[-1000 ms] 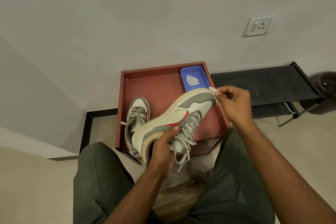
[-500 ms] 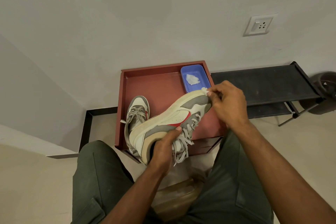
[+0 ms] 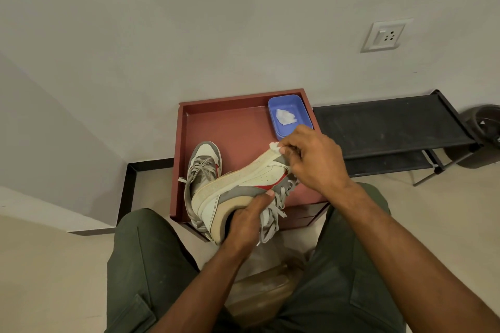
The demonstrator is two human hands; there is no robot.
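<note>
- The right hand [image 3: 315, 162] has slid from just off the toe, a second ago, onto the toe itself. Its knuckles now cover the tip of the shoe [image 3: 251, 178].
- Its fingers are curled and pinch a small white wad [image 3: 274, 146]. The wad has moved from the toe's 3 o'clock side to its 11 o'clock edge, where it presses against the sole rim.
- The left hand [image 3: 244, 220] has not changed its hold. Its fingers are wrapped round the heel and collar, with the thumb lying along the grey side panel.
- The shoe is held in the air over the near half of the tray [image 3: 230, 127], toe pointing to 2 o'clock. It sits a little lower and further left than before.
- Nothing else has moved. The dish [image 3: 272, 113] with its spare wad [image 3: 286, 116] is in the tray's 1 o'clock corner. The other shoe [image 3: 204, 167] lies at the tray's 8 o'clock.
- By my reading, the wiping has passed from first contact into a stroke round the toe. The side panels and heel look not yet reached.
</note>
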